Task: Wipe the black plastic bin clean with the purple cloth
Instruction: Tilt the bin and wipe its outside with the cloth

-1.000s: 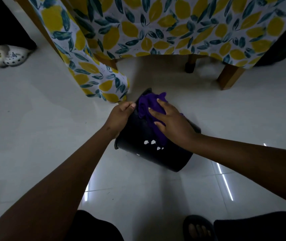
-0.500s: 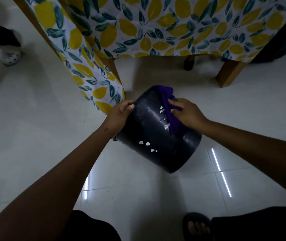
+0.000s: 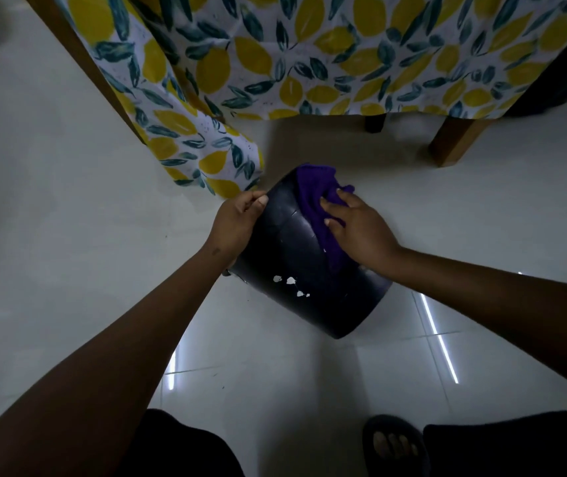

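A pale tiled floor (image 3: 51, 235) filled most of the view, with thin streaks of reflected light (image 3: 440, 342) on the near right tiles. Across the far side hung a tablecloth (image 3: 309, 63) printed with yellow lemons and dark green leaves. One corner of it drooped almost to the floor at the far left of the bin. A wooden table leg (image 3: 454, 142) stood at the far right, below the cloth's hem.

The black plastic bin (image 3: 292, 263) lay tipped on the floor in the middle of the scene, just near of the table, with its curved side wall facing up. Which end was the mouth could not be told.

The left hand (image 3: 234, 225) held the bin's left edge, its fingers curled round that edge and the thumb laid on the outer wall. The right hand (image 3: 361, 232) lay flat on the far right part of the wall, fingers straight and slightly spread, pressing the purple cloth (image 3: 313, 191) onto the plastic. The cloth was draped from the bin's far end down under that palm.

A foot in a dark sandal (image 3: 392, 445) showed at the near edge. A few small white flecks (image 3: 290, 280) marked the bin's near side.
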